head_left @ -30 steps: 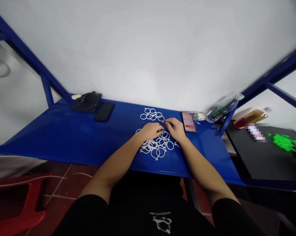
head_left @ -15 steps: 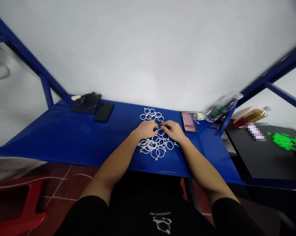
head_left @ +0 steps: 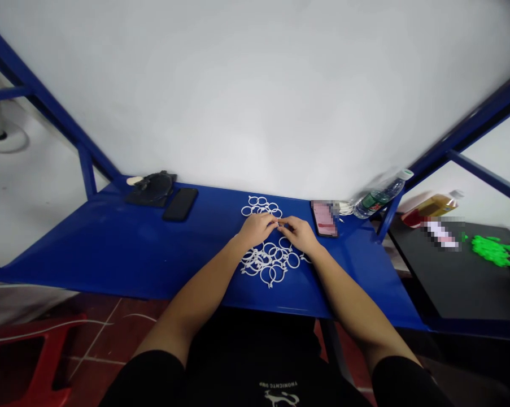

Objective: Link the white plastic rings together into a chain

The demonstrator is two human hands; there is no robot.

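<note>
A person sits at a blue bench (head_left: 110, 249), both forearms reaching forward, and the two hands meet at its middle. The left hand (head_left: 258, 227) and the right hand (head_left: 299, 233) are curled nearly closed, fingertips pointing at each other. Between them they pinch a small white ring (head_left: 278, 222), though it is too small to make out in detail. The ring sits midway between the hands, just above the bench, equally close to both.

A loose pile of white rings (head_left: 270, 264) lies on the bench just on the person's side of the hands, partly under both wrists. A smaller group of rings (head_left: 258, 203) lies just beyond the fingertips, toward the wall, and is closer to the left hand than to the right. A phone with a red screen (head_left: 323, 217) lies flat just to the right of the right hand, its long side running away from the person.
</note>
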